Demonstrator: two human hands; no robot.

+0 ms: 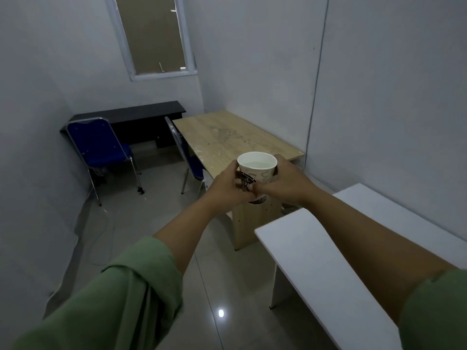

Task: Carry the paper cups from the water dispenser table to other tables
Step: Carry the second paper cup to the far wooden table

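Paper cup [257, 164]: a white cup with a dark printed band is held upright in the air, and pale liquid is seen inside, below the rim.
Left hand [228, 186]: it is wrapped around the cup's left side, with fingers pressed against the printed wall.
Right hand [286, 181]: it is wrapped around the cup's right side, with fingers curled behind the far wall; its fingertips meet the left hand's at the front of the cup.
Grip: the cup is clasped between both hands, which are closed snugly on it; the rim is left uncovered above them.
Sleeves: green sleeves are seen pushed up on both forearms, which reach forward to the grip.
Wooden table [227, 137]: a light wood tabletop, marked and scuffed, lies just beyond the grip; the cup is held in front of its near edge.
White table [326, 253]: a white tabletop lies below and to the right of the grip, under the right forearm.
Black desk [141, 113]: a dark desk stands well beyond the grip to the left, against the far wall under a window [154, 34].
Blue chairs: one blue chair [101, 145] stands far left of the grip; a second chair [188, 157] is tucked beside the wooden table, just left of the grip.
Floor [222, 299]: pale glossy tiles are seen beneath the arms.
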